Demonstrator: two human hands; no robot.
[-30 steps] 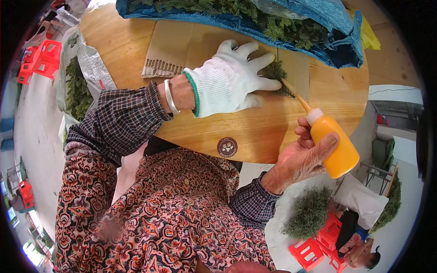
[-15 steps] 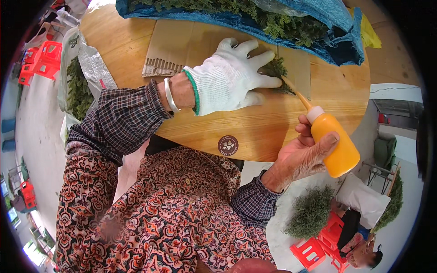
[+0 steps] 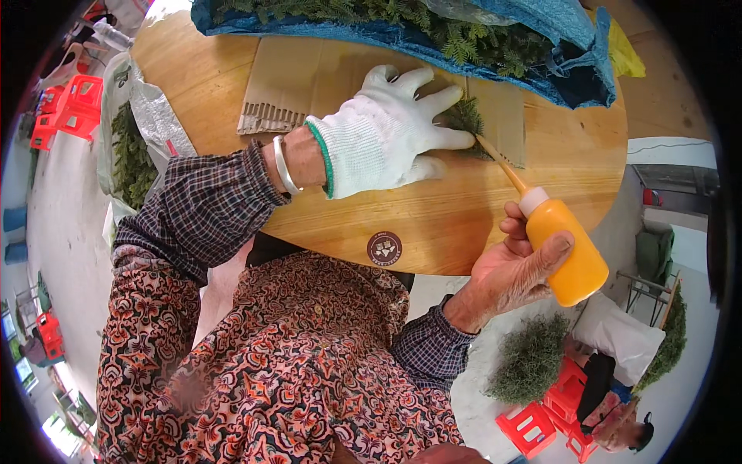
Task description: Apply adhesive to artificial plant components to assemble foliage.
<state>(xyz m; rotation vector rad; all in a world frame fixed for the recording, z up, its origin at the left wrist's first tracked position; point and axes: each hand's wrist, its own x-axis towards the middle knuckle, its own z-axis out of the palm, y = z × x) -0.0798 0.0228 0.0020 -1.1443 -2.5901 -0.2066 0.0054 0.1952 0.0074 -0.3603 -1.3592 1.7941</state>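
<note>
My left hand [image 3: 394, 133], in a white knitted glove with a green cuff, lies with fingers spread over a piece of cardboard [image 3: 290, 73] on the wooden table [image 3: 348, 224]. Beside its fingertips a small green conifer sprig [image 3: 466, 117] rests on the cardboard, partly hidden by the glove. Bare, my right hand [image 3: 522, 267] is closed round a yellow squeeze bottle [image 3: 566, 251] with a pinkish collar and a long tapered nozzle. The nozzle tip is at the sprig's lower edge, close to the gloved fingers; whether it touches cannot be made out.
Across the far table edge lies a blue woven sack [image 3: 317, 40] filled with green branches [image 3: 456, 35]. A pale bag [image 3: 158, 108] of greenery stands at the left. Lower right are a bushy green bundle [image 3: 529, 359], red stools [image 3: 528, 429] and another person [image 3: 618, 425].
The nozzle tip has shifted very slightly left and down along the sprig. The bottle stays in my right hand, and the gloved hand keeps its spread pose.
</note>
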